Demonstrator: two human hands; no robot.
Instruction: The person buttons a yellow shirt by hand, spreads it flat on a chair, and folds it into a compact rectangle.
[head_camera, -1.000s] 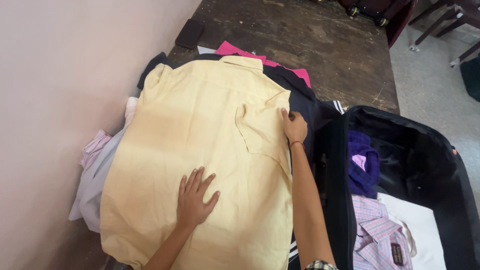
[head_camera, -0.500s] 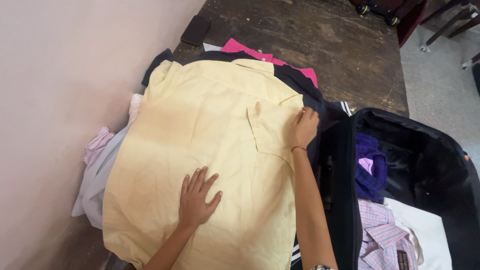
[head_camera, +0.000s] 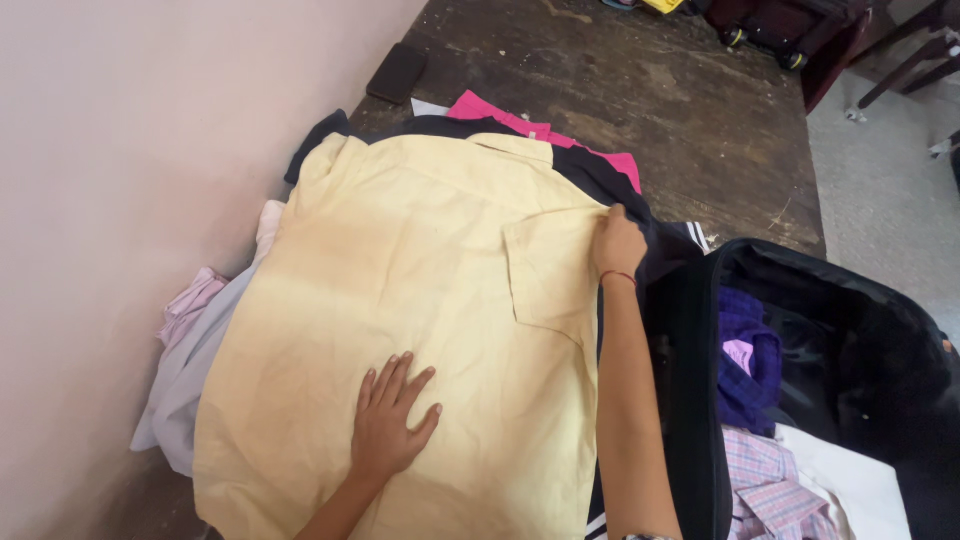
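The yellow shirt (head_camera: 400, 300) lies spread over a heap of clothes on the tabletop (head_camera: 650, 90), beside the open suitcase (head_camera: 850, 330). The left hand (head_camera: 392, 425) presses flat on it, fingers spread. The right hand (head_camera: 618, 243), arm stretched forward, pinches the shirt's right edge.

Shirt (head_camera: 420, 300) atop clothes pile (head_camera: 200, 340) on table (head_camera: 680, 110), open suitcase (head_camera: 860, 330) right of it.

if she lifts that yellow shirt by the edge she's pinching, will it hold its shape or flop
Probably flop: the yellow shirt is thin cloth, draped over the pile. It looks light, so the right hand could likely lift it alone. It may slide once the flat left hand lets go.
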